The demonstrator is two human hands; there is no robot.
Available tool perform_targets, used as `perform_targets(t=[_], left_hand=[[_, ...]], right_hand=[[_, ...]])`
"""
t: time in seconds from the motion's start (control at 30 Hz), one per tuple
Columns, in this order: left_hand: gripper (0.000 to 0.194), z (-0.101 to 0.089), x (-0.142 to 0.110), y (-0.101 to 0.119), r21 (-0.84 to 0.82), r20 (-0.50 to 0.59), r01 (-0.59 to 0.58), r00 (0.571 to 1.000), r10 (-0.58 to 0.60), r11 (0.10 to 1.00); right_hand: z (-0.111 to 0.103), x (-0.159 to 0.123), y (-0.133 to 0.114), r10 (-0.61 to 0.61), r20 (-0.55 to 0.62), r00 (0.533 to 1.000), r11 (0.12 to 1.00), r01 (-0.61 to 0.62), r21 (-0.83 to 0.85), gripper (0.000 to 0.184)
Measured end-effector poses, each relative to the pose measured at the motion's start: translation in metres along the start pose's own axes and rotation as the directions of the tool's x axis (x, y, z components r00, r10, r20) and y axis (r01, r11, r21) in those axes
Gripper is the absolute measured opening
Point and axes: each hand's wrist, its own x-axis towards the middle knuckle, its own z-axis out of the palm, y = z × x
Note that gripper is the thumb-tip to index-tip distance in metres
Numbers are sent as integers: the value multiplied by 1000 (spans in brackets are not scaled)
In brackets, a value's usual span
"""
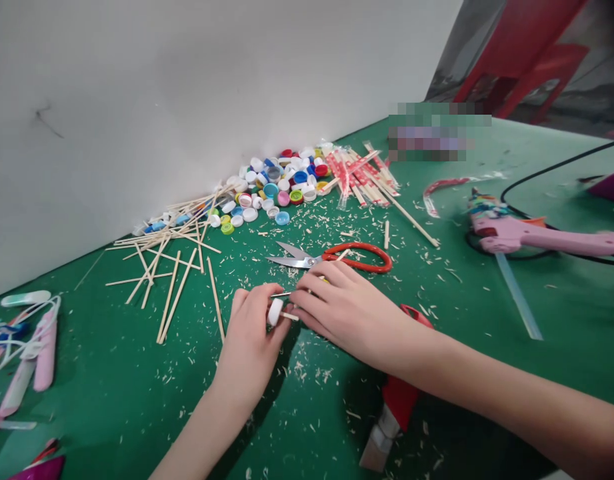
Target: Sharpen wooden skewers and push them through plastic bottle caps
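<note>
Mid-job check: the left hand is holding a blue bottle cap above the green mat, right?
Not quite: the head view shows that the cap in the left hand is white, not blue. It is held above the green mat, as you said.
</note>
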Motion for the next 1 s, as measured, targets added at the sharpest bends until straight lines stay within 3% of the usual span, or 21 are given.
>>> perform_targets(t=[0.27, 0.43, 0.57, 0.8, 1.0], left_hand=[[18, 0, -2, 1, 128, -61, -105, 992, 114, 986], [28, -1, -5, 6, 280, -58, -242, 962, 268, 929], [32, -6, -3, 3, 308, -107, -258, 947, 303, 915], [26, -15, 5, -7, -34, -64, -150, 987, 147, 988], [26, -13, 3, 0, -170, -53, -64, 997, 55, 983]], right_hand=[[-10, 1, -9, 87, -9, 996, 972, -83, 220, 20], [-4, 1, -6, 23, 25, 999, 985, -27, 169, 20], [-3, 0, 1, 90, 39, 995, 969, -97, 226, 14], [-12, 3, 2, 190, 59, 980, 857, -195, 478, 22], [-11, 2, -1, 197, 107, 975, 805, -223, 550, 21]])
